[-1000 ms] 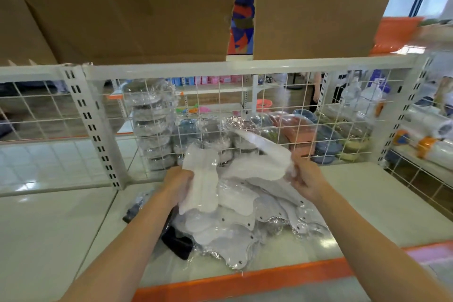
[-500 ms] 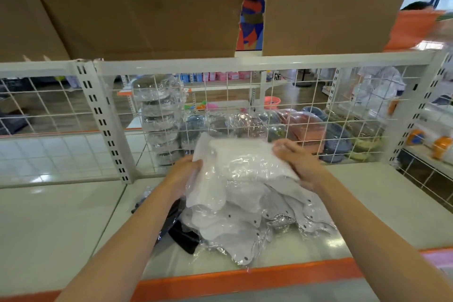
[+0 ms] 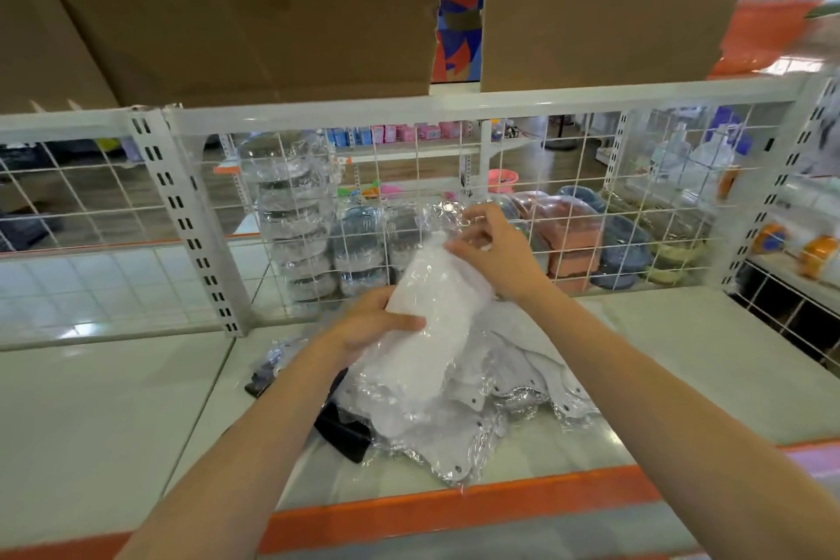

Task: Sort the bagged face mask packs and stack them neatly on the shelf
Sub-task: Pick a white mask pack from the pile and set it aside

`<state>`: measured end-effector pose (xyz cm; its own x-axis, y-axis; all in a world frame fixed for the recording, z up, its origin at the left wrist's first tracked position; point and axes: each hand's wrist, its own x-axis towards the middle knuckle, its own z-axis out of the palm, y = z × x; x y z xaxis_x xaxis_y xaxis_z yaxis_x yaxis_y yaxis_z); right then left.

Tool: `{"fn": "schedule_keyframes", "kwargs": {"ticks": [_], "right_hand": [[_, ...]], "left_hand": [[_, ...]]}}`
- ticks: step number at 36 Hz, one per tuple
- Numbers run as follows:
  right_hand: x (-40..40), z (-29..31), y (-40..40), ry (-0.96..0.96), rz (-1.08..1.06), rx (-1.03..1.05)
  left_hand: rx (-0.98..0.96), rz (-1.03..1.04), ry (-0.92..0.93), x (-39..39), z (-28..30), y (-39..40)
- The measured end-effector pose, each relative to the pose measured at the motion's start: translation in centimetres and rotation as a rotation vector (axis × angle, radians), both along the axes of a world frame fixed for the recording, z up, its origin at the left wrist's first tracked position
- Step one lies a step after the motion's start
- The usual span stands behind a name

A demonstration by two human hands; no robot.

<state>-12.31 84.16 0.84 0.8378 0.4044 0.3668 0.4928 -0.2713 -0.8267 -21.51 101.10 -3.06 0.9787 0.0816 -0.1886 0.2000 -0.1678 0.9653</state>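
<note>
Both hands hold one bagged white mask pack (image 3: 429,314) above the pile (image 3: 491,396) on the shelf (image 3: 682,355): left hand (image 3: 377,325) grips its near side, right hand (image 3: 493,252) pinches its far top.

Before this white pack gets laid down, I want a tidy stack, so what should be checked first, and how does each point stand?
1. Left hand has a grip on the pack: ok, thumb curled over its lower part.
2. Right hand holds the top end: ok, fingers pinch the clear wrap.
3. Pack lifted off the pile: cannot tell, its lower end overlaps the pile.
4. Pile squared up: not ok, white packs lie fanned and overlapping.
5. Colours sorted: not ok, black packs lie tucked under the white ones.
6. Free shelf space beside the pile: ok, bare on the right.
</note>
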Motion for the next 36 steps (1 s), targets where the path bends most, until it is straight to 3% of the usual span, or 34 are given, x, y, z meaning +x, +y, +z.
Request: {"fn": "schedule_keyframes", "kwargs": {"ticks": [4, 7, 14, 21, 24, 27, 31, 36], "right_hand": [[0.5, -1.4, -0.4, 0.226, -0.134, 0.082], [1.0, -3.4, -0.9, 0.315, -0.148, -0.125], [0.9, -8.5, -1.3, 0.264, -0.007, -0.701], [0.1, -11.2, -0.5, 0.243, 0.008, -0.817], [0.5, -10.7, -0.6, 0.217, 0.009, -0.762], [0.9, -10.3, -1.2, 0.316, -0.01, -0.715], [1.0, -9.8, -2.6, 0.603, -0.03, -0.588], [0.4, -9.5, -3.5, 0.65, 0.043, -0.771]], "left_hand": [[-0.179, 0.226, -0.1, -0.3, 0.1, 1.0], [-0.299, 0.397, -0.136, -0.5, 0.7, 1.4], [-0.409, 0.691, -0.059, -0.4, -0.2, 4.0], [-0.333, 0.638, 0.063, -0.9, -1.2, 4.9], [-0.308, 0.616, 0.06, -0.9, -1.2, 5.0], [-0.312, 0.597, 0.048, -0.8, -1.2, 5.0], [-0.319, 0.54, 0.063, -0.8, -1.2, 4.7], [-0.321, 0.493, 0.061, -0.4, -1.2, 4.0]]}}
